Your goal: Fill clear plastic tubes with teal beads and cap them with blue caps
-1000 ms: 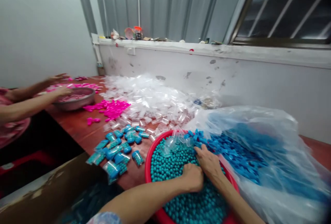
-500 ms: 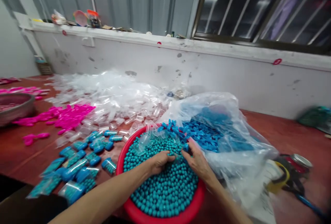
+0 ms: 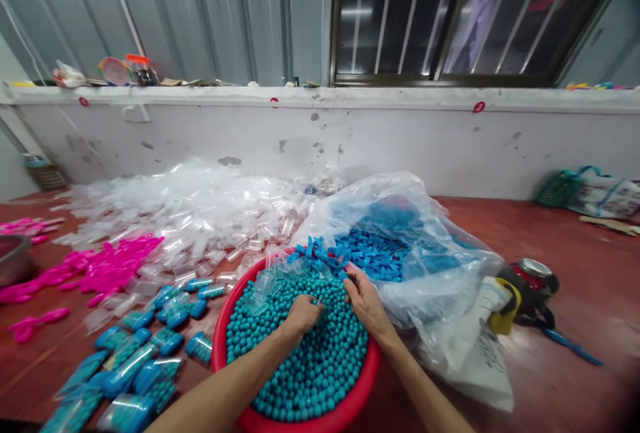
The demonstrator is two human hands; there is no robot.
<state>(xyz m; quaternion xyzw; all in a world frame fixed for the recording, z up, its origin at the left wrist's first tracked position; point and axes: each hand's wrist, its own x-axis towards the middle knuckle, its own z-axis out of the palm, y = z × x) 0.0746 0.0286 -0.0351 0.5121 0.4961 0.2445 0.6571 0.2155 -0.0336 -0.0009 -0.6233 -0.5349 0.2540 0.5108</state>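
Observation:
A red basin full of small teal balls sits in front of me on the red-brown table. My left hand is curled closed on top of the balls; what it holds I cannot make out. My right hand is beside it at the basin's far side, fingers pinched next to several blue caps spilling from a clear plastic bag. Several empty clear tubes lie in the basin's far left part.
Filled tubes with blue caps lie left of the basin. Behind them lie pink caps and a big heap of clear tubes. A metal bowl is at far left. A jar and yellow tape lie right of the bag.
The view has swung right, so the other person at the left is out of sight. My left hand lifted from deep among the balls toward my right hand at the basin's far side.

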